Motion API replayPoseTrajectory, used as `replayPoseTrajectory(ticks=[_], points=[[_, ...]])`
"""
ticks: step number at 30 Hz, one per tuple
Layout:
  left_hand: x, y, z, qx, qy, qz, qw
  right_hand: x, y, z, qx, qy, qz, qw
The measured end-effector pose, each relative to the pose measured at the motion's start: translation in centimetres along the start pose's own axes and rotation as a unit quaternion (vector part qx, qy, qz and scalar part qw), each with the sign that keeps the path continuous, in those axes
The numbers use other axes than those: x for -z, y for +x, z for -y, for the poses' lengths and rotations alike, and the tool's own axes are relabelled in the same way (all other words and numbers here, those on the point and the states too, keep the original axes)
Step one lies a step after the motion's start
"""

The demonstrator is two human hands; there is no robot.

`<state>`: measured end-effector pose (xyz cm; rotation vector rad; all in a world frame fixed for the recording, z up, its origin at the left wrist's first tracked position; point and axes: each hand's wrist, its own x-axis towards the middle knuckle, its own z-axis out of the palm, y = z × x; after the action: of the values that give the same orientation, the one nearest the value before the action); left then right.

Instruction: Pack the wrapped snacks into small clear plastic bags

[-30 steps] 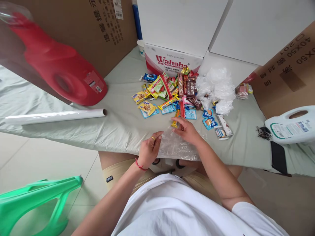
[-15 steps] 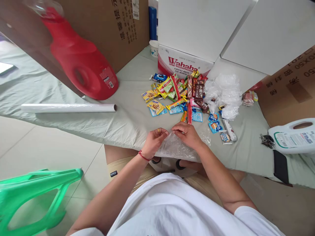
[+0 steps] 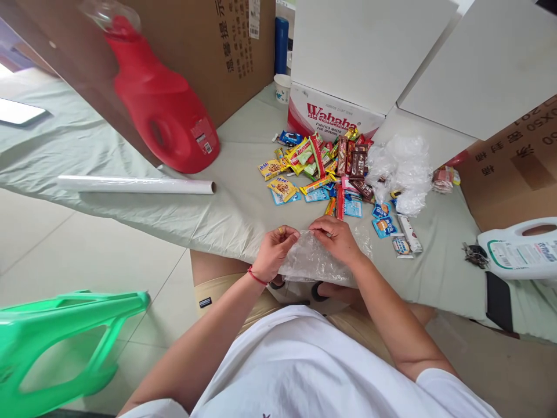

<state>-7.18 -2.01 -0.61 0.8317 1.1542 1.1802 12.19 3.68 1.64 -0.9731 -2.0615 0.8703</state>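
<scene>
A clear plastic bag (image 3: 314, 259) hangs at the table's front edge, its upper rim pinched between my two hands. My left hand (image 3: 275, 249) is closed on the rim's left part, with thumb and fingertips together. A short way to the right, my right hand (image 3: 334, 237) pinches the same rim. Just beyond the hands lies a pile of wrapped snacks: a red-wrapped stick (image 3: 340, 202), yellow cookie packets (image 3: 282, 188), brown-wrapped bars (image 3: 358, 164) and blue packets (image 3: 353, 208). To the pile's right sits a heap of crumpled clear plastic bags (image 3: 407, 168).
A red detergent jug (image 3: 169, 113) and a white roll (image 3: 139, 184) are on the left. At the back stands a Wahaha carton (image 3: 333, 116). On the right are a white jug (image 3: 522, 252), keys (image 3: 475, 254) and a black phone (image 3: 498, 301). A green stool (image 3: 73, 313) stands on the floor.
My hands have drawn slightly apart along the bag's rim, and more of the bag shows spread between them. The whole view has shifted a little.
</scene>
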Motion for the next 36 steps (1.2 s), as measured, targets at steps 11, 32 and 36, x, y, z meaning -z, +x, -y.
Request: replayPoseTrajectory(ticks=[11, 32, 36], points=[[-0.7, 0.3, 0.6, 0.03, -0.009, -0.007, 0.999, 0.3, -1.5, -0.2, 0.008, -0.002, -0.026, 1.0], [-4.5, 9.1, 2.0, -0.068, 0.157, -0.181, 0.969, 4.7, -5.8, 3.2, 0.14, -0.353, 0.028, 0.925], [-2.6, 9.2, 2.2, -0.055, 0.156, -0.215, 0.962, 2.9, -9.2, 2.7, 0.098, -0.394, 0.059, 0.912]])
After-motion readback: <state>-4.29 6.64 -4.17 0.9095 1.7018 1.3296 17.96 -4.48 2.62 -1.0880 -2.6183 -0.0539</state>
